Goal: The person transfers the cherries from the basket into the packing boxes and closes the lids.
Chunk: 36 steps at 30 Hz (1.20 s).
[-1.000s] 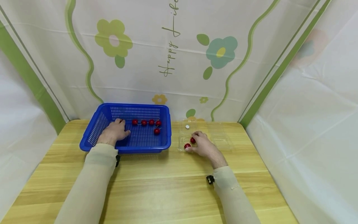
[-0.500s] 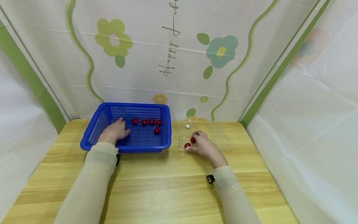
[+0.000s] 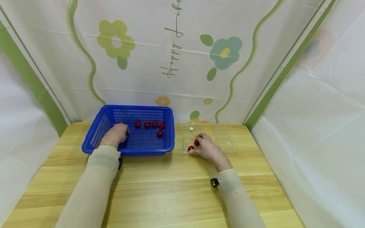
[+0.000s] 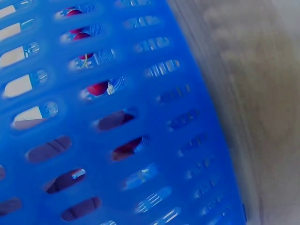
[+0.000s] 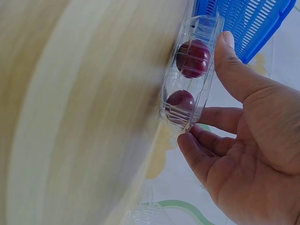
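Observation:
My left hand [image 3: 115, 134] reaches down inside the blue basket [image 3: 148, 152], fingers curled, their tips hidden in the head view. Through the basket's slots in the left wrist view, a dark red patch of a cherry [image 4: 127, 149] shows between the fingers. Several more red cherries [image 3: 147, 124] lie along the basket's back and right. My right hand [image 3: 209, 148] holds the edge of a clear plastic box [image 5: 199, 96], thumb on one side and fingertips at the other. Two cherries [image 5: 193, 58] with stems sit in that box.
The box's clear lid [image 3: 186, 126] lies behind it with a white round spot [image 3: 191, 129] on it. More clear plastic packaging [image 3: 225, 139] stands right of my right hand. A printed white curtain [image 3: 182, 79] rises along the back of the wooden table [image 3: 159, 196].
In the basket, my left hand's fingers have curled downward and inward from a more spread pose. The right hand, the box and its two cherries have stayed in place.

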### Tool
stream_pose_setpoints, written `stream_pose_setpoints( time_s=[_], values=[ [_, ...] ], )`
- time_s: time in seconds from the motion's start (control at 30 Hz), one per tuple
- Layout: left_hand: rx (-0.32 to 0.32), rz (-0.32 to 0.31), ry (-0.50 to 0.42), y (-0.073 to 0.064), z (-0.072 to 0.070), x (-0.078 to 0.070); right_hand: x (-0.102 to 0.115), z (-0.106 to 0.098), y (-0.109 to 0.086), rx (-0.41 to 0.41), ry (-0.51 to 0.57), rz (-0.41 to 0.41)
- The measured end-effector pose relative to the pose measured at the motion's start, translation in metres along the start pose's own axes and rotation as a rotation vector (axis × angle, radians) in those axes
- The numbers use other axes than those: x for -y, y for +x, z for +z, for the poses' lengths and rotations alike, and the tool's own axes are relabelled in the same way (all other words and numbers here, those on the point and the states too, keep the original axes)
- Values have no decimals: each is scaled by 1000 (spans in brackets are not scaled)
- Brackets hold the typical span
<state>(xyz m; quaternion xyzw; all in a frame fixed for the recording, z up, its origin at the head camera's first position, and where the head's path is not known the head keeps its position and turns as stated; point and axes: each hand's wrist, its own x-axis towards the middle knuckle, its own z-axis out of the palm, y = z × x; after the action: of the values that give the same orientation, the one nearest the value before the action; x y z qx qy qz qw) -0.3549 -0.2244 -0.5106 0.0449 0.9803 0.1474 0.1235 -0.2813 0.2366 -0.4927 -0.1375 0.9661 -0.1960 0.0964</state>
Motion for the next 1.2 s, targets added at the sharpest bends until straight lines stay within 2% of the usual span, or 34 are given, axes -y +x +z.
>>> stream_pose_setpoints(
  time_s=[0.17,0.23,0.37,0.47,0.7,0.93,1.2],
  values=[
    [-5,2,-30,-4,-2,-3,-1,0,0,1,5,3],
    [-15,20,-26,-13,-8,-11,-1,0,0,1,4,2],
    [-33,74,-11,-41,-25,-36,-1,1,0,0,3,3],
    [-69,102,-11,-53,-29,-47,-1,0,0,-3,3,6],
    [-123,124,-51,-60,-28,-60,0,1,0,-4,7,7],
    [-211,192,-69,-63,-26,-75,0,1,-1,-1,18,14],
    [-262,239,-73,-64,-21,-95,2,0,-2,-5,43,19]
  ],
)
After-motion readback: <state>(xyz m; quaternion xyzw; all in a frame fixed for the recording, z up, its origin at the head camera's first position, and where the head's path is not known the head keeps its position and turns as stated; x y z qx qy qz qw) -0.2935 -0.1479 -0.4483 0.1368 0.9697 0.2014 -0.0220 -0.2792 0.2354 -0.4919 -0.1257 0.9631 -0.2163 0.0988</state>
